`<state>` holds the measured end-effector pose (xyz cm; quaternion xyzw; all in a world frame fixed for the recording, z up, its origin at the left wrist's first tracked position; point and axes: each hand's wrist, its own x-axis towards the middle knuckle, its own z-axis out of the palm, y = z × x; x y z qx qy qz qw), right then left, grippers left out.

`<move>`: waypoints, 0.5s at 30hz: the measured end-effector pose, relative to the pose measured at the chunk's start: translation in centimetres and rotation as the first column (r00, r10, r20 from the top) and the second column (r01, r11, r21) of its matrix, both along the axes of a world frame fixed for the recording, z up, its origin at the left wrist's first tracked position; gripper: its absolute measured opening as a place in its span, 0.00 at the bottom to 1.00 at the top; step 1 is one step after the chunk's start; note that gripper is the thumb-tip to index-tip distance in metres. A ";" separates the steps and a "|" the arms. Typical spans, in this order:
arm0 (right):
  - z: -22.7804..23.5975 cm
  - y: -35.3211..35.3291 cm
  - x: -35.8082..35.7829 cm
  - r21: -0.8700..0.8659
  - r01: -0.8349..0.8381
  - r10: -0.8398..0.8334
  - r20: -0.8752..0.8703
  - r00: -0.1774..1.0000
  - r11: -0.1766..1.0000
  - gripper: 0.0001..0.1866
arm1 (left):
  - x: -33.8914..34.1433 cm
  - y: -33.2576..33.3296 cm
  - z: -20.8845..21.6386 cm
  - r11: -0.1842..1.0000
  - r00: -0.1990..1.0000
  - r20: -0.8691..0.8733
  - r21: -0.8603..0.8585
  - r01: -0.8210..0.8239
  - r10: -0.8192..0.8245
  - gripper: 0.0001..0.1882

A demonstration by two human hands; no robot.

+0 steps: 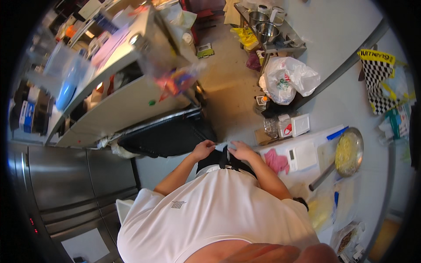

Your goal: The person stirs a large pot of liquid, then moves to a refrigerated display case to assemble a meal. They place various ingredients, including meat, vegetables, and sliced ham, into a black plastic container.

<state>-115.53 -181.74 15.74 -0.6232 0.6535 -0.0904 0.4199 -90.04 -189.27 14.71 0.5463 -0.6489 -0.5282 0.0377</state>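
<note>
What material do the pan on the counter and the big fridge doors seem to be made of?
The pan looks like bare metal: grey, dull shine on its rim and handle. The fridge doors look like brushed stainless steel: grey, with soft streaked reflections.

I see both my forearms reaching forward from the white-shirted torso, bent at the elbows and converging at the waist. My left hand (202, 150) is curled, fingers closed in a pinch. My right hand (240, 149) sits just beside it, fingers likewise bent and gripping. The wrists are nearly level, close together.
</note>
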 end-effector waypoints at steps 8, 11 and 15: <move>5.5 -16.9 -11.3 -0.115 0.190 -0.168 0.175 0.970 0.975 0.27 | -19.8 -25.0 -8.6 0.878 0.796 0.400 0.050 0.475 -0.454 0.18; 1.4 -20.2 -14.4 -0.051 0.258 -0.232 0.303 0.925 0.965 0.23 | -25.5 -31.9 -12.4 0.849 0.745 0.447 0.063 0.525 -0.495 0.19; -2.3 -22.7 -20.3 0.174 0.405 -0.441 0.336 0.832 0.897 0.23 | -31.0 -42.8 -17.4 0.878 0.811 0.338 0.144 0.457 -0.478 0.20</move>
